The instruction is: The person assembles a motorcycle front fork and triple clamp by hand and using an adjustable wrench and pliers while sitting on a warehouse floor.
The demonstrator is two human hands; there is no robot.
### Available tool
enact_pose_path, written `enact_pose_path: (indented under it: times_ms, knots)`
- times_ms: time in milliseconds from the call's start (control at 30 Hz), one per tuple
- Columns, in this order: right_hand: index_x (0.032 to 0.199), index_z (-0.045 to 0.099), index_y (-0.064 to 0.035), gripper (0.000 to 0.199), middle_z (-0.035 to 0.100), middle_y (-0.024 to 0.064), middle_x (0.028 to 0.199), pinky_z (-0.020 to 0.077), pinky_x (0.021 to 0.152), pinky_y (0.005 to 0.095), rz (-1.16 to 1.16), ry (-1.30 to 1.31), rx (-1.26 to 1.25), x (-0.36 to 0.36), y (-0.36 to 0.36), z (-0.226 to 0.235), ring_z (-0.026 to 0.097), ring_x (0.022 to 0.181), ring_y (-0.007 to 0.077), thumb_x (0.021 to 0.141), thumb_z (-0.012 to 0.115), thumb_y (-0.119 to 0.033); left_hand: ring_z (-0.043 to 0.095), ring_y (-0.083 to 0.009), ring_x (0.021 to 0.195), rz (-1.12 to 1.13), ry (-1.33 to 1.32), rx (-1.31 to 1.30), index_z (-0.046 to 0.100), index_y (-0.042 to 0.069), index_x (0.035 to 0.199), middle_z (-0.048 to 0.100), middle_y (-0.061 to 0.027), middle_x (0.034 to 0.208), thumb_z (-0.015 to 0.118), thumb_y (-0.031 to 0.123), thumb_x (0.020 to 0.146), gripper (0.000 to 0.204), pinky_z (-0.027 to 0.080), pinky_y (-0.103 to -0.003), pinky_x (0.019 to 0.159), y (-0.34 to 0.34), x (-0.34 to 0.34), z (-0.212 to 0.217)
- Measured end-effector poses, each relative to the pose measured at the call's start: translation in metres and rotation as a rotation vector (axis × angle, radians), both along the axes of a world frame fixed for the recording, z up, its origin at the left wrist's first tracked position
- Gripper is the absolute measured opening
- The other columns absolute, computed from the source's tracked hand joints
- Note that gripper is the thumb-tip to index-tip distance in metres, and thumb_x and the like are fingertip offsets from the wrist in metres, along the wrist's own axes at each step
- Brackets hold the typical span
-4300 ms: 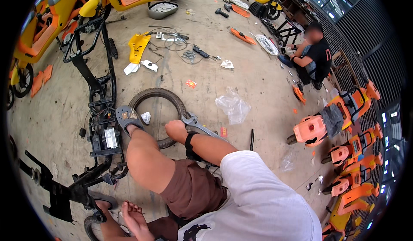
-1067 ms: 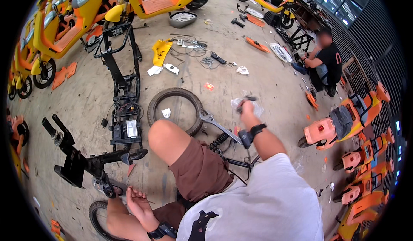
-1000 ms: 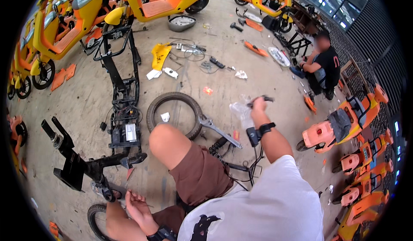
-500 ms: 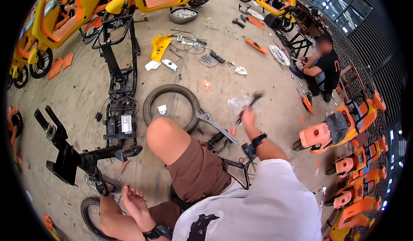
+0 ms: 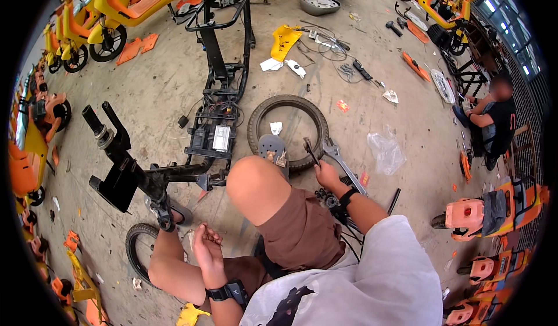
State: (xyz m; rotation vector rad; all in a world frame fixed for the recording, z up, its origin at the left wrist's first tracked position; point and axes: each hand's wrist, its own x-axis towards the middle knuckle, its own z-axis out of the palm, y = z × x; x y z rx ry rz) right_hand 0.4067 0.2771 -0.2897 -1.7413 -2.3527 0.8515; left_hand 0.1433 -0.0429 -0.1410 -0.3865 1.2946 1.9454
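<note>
My right hand (image 5: 329,176) is closed round the handle of a dark hammer-like tool (image 5: 313,151). The tool's far end lies over the near right rim of a black tyre (image 5: 256,122), beside a large grey wrench (image 5: 347,166). Over my bent left leg, my left hand (image 5: 208,251) is raised with its fingers loosely bent and apart; I see nothing in it. Beyond that hand is a black fork-like metal part (image 5: 119,151), joined to a stripped black scooter frame (image 5: 200,134). A shock absorber (image 5: 331,201) lies partly hidden under my right forearm.
A second wheel (image 5: 135,256) lies by my left leg. Clear plastic film (image 5: 386,151), a yellow panel (image 5: 285,41) and cables (image 5: 331,44) litter the concrete floor. Yellow-orange scooters (image 5: 133,6) stand around. Another person (image 5: 494,119) crouches at the right.
My view has turned right-to-left, so most things appear farther right. My right hand has brought the tool from near the plastic film back to the tyre's rim. My left hand remains raised.
</note>
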Motion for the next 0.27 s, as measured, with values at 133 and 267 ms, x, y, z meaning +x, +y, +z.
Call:
enact_pose_path:
  times_ms: [133,267]
  knots:
    - [0.084,0.063,0.0041,0.034,0.064,0.0264,0.090,0.0491,0.077,0.0476,-0.014,-0.221,-0.145,0.035,0.014,-0.060,0.062,0.087,0.0417,0.084,0.058,-0.030,0.047,-0.0147,0.061,-0.026,-0.015,-0.037,0.057,0.007,0.095,0.052,-0.0021,0.071,0.058,0.021,0.089,0.016,0.036,-0.028,0.056,0.007,-0.002,-0.008]
    - [0.083,0.064,0.0042,0.035,0.066,0.0254,0.088,0.0511,0.075,0.0447,-0.412,0.099,-0.511,0.059,0.042,-0.040,0.066,0.086,0.0353,0.083,0.061,-0.030,0.047,-0.0147,0.061,-0.057,-0.048,-0.022,0.058,0.009,0.096,0.052,-0.0012,0.070,0.060,0.026,0.087,0.020,0.036,-0.029,0.055,0.018,-0.003,-0.033]
